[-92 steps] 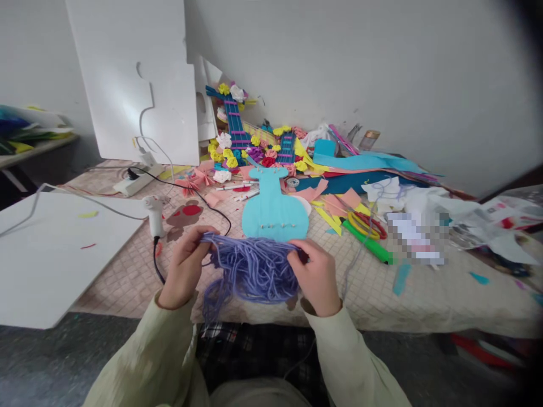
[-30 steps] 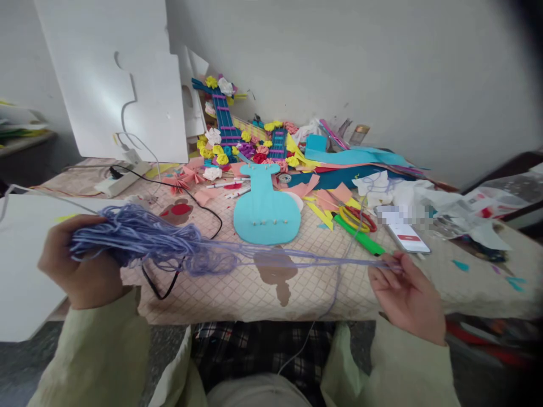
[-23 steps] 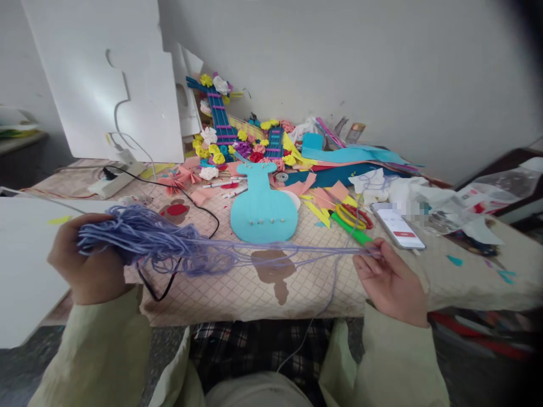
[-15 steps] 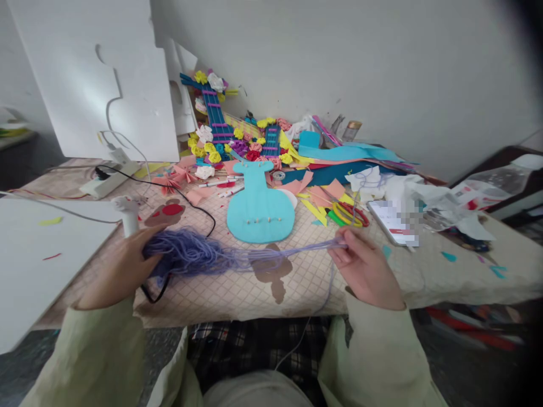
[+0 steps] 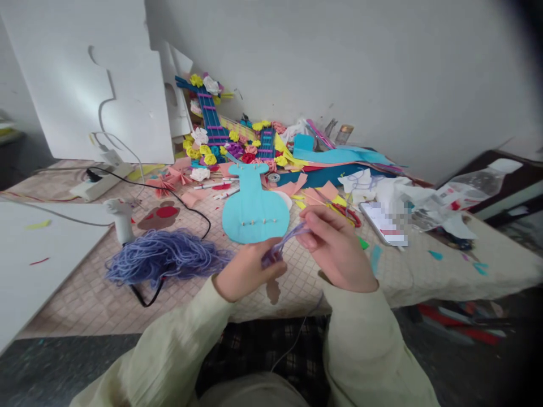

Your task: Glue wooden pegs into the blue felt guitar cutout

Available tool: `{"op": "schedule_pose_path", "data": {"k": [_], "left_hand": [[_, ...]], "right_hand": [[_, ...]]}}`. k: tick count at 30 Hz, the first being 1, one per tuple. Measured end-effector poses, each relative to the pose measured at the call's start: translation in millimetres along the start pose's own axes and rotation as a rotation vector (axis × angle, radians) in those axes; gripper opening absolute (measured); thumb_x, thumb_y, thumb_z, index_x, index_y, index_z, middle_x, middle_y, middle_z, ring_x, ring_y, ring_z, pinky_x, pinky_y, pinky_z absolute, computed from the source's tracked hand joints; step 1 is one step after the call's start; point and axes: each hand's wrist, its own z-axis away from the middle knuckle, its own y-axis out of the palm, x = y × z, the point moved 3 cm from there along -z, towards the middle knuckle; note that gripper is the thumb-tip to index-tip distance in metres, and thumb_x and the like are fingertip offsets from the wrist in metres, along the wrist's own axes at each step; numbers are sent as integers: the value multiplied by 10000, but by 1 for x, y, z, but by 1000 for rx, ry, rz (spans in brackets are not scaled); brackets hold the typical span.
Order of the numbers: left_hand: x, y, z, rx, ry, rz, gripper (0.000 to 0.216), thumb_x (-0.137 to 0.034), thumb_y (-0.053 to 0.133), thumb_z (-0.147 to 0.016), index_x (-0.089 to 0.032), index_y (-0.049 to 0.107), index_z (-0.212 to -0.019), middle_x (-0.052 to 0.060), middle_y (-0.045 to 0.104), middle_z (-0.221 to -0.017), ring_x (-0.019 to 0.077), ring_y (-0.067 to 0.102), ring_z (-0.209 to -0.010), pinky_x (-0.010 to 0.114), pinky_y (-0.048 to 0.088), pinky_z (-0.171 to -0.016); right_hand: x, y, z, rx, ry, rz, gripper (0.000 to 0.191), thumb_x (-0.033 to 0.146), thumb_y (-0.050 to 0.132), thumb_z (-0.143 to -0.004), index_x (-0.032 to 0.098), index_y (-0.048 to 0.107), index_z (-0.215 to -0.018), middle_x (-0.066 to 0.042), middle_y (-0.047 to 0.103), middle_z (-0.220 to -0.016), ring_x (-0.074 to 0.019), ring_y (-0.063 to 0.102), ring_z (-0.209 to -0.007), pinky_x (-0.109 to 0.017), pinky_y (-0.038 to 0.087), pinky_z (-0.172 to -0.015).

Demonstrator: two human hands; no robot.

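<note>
A loose bundle of purple yarn (image 5: pixel 163 254) lies on the left part of the table, and strands run from it to my hands. My left hand (image 5: pixel 250 265) is closed around the strands at the table's middle. Close beside it, my right hand (image 5: pixel 333 243) pinches the other end of the same strands, with a short length stretched between the two. Just beyond my hands lies a light-blue guitar-shaped cutout (image 5: pixel 255 212), with small pegs in a row across its body and more at its top.
A white glue gun (image 5: pixel 121 220) stands behind the yarn, its black cord looping nearby. Scissors (image 5: pixel 350 215) and a phone (image 5: pixel 384 223) lie to the right. Paper flowers (image 5: pixel 206 152) and paper scraps (image 5: pixel 316 196) crowd the back; a white board (image 5: pixel 46 249) covers the left edge.
My left hand has left the yarn bundle and moved right, closing on the strands near my right hand. My right hand has come slightly left and up. The view has shifted slightly.
</note>
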Motion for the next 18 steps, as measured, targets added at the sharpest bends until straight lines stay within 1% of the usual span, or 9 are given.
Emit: {"op": "schedule_pose_path", "data": {"k": [1, 3, 5, 6, 7, 10, 12, 15, 18], "left_hand": [[4, 5, -3, 4, -40, 68, 223, -297, 571, -751, -177, 628, -930, 29, 650, -703, 157, 596, -652, 296, 474, -669], [10, 8, -5, -1, -93, 166, 189, -296, 505, -794, -159, 629, -836, 4, 600, -568, 119, 551, -516, 249, 454, -553], [12, 6, -3, -11, -124, 243, 237, -329, 476, -815, -144, 617, -860, 1, 590, -547, 107, 539, -481, 226, 439, -498], [13, 4, -2, -23, -139, 284, 255, -344, 473, -817, -137, 618, -858, 5, 593, -554, 107, 542, -487, 223, 437, -492], [13, 2, -1, -45, -152, 322, 263, -352, 480, -813, -134, 622, -849, 10, 598, -563, 108, 547, -500, 223, 439, -497], [14, -6, 2, -146, -184, 414, 232, -337, 530, -783, -137, 639, -831, 7, 605, -574, 104, 536, -517, 231, 440, -530], [15, -9, 4, -196, -197, 458, 218, -322, 559, -765, -142, 642, -857, 2, 612, -589, 98, 522, -516, 235, 438, -544], [16, -10, 7, -212, -204, 497, 218, -314, 572, -761, -145, 647, -876, 8, 626, -628, 95, 515, -527, 240, 432, -557], [18, -12, 11, -233, -227, 542, 216, -301, 589, -756, -143, 654, -889, 10, 625, -621, 94, 511, -535, 234, 413, -552]], "right_hand": [[-2, 1, -2, 17, 4, 46, 162, 351, 592, -744, 206, 588, -815, 29, 521, -688, -44, 433, -487, -219, 380, -478], [-8, -2, -4, -27, -37, 210, 253, 377, 570, -766, 215, 580, -960, -9, 569, -859, -52, 486, -528, -228, 427, -508], [-15, -10, -3, -149, -118, 403, 388, 392, 556, -779, 239, 511, -1132, -60, 523, -1128, -55, 522, -576, -239, 465, -556], [-20, -14, 0, -191, -132, 473, 425, 398, 550, -783, 244, 482, -1173, -76, 487, -1201, -58, 532, -593, -242, 475, -573], [-27, -16, 3, -187, -110, 518, 438, 406, 548, -784, 235, 478, -1181, -85, 492, -1205, -67, 542, -609, -243, 479, -581], [-50, -14, 16, 22, 96, 540, 411, 429, 583, -752, 179, 557, -1079, -71, 623, -960, -116, 582, -666, -248, 488, -597], [-60, -9, 25, 127, 176, 543, 354, 420, 610, -731, 162, 613, -973, -49, 646, -800, -130, 589, -658, -250, 488, -593], [-65, -6, 32, 115, 190, 574, 254, 391, 564, -771, 153, 644, -813, -23, 617, -640, -109, 548, -550, -233, 459, -531], [-62, -11, 34, 70, 180, 545, 243, 382, 536, -794, 153, 614, -762, 0, 566, -599, -91, 514, -532, -208, 428, -509]]}}
